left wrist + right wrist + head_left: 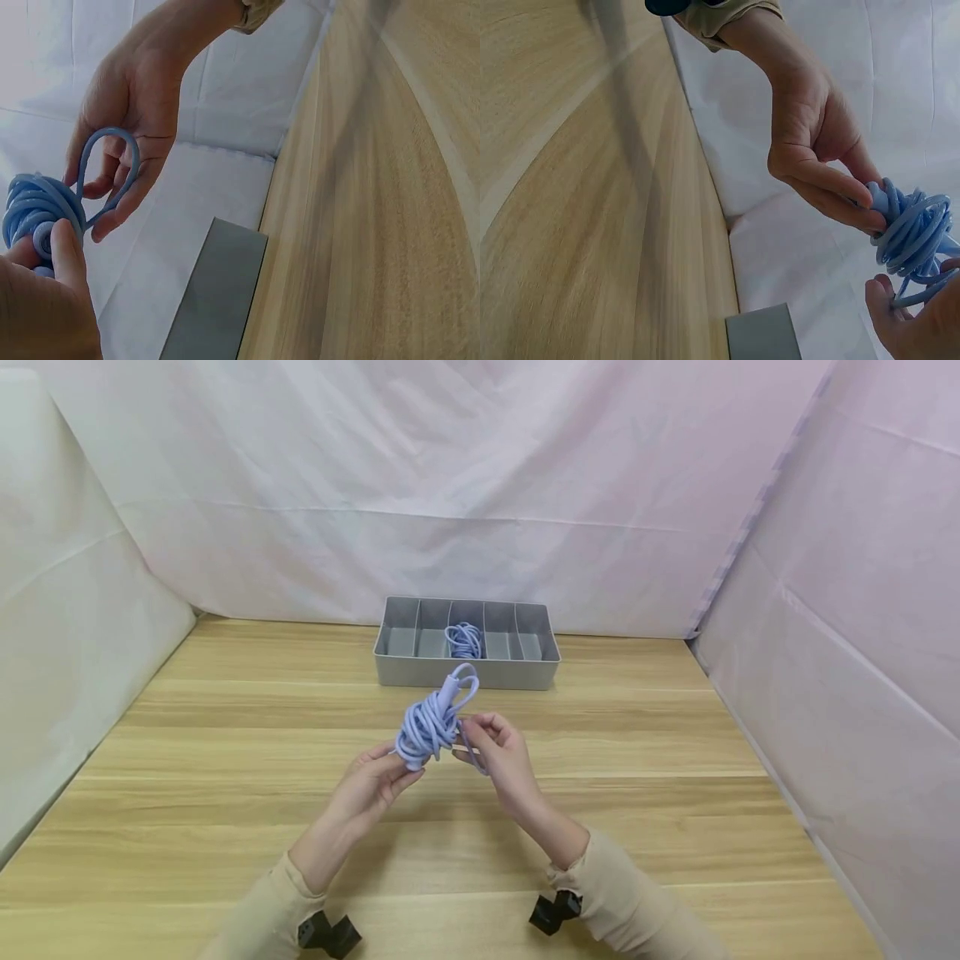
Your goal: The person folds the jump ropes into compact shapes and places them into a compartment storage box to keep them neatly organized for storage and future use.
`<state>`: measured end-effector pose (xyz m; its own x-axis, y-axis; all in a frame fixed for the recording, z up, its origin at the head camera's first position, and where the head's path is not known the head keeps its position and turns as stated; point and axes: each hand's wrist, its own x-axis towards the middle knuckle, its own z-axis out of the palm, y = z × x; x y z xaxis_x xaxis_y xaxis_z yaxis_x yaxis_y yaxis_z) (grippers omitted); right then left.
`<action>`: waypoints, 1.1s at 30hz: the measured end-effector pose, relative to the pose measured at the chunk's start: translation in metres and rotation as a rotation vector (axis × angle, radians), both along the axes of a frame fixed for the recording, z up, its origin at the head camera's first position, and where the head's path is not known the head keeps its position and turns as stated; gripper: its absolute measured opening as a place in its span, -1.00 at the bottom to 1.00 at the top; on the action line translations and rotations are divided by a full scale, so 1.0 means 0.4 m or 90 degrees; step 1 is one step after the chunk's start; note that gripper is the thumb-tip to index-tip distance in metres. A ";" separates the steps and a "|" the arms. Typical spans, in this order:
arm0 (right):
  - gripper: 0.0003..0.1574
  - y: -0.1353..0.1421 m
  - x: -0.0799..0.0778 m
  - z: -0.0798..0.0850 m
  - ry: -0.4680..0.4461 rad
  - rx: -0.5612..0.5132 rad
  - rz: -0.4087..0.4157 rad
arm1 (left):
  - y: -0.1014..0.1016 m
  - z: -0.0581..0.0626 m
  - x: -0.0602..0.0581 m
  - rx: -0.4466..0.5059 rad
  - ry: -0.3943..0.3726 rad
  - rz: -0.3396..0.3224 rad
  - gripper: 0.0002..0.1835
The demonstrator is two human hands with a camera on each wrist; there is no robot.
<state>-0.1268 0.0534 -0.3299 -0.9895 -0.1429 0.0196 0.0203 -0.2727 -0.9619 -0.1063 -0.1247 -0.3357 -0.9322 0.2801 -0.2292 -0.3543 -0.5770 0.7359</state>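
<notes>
A wound periwinkle-blue jump rope (427, 727) is held above the table, its cord wrapped round a handle (447, 693) that points up and away. My left hand (369, 785) grips the near end of the bundle between thumb and fingers; in the left wrist view the round handle end (43, 238) shows by the thumb. On the other side, my right hand (506, 764) pinches a strand of cord, and a small loop (135, 161) hangs by its fingers. Another loop curves past the handle's far tip. Part of the bundle's underside is hidden by my left fingers.
Beyond the hands, a grey divided tray (465, 674) stands at the table's back edge. A coiled blue cord (465, 641) lies in its middle compartment. White curtains (450, 485) border the wooden table (225, 760) at the back and both sides.
</notes>
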 end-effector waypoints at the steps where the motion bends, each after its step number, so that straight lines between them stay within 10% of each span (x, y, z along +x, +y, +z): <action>1: -0.87 0.001 0.003 -0.002 0.028 0.012 -0.003 | 0.001 0.000 0.000 0.007 -0.005 -0.001 -0.56; 9: -0.54 0.012 0.011 -0.032 0.465 0.242 -0.049 | 0.001 -0.003 -0.004 0.041 -0.024 -0.009 -0.58; 15: -0.26 0.035 -0.008 -0.041 0.650 0.254 0.011 | -0.008 -0.011 -0.002 0.044 0.000 -0.032 -0.60; 33: -0.58 0.039 -0.043 -0.011 0.672 0.103 -0.043 | 0.004 -0.030 0.000 0.061 -0.007 -0.089 -0.67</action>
<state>-0.1441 0.0691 -0.3342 -0.4891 -0.1654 0.8564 -0.8538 -0.1100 -0.5088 -0.1064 -0.1233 -0.3475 -0.8806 0.4272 -0.2050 -0.4431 -0.5892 0.6756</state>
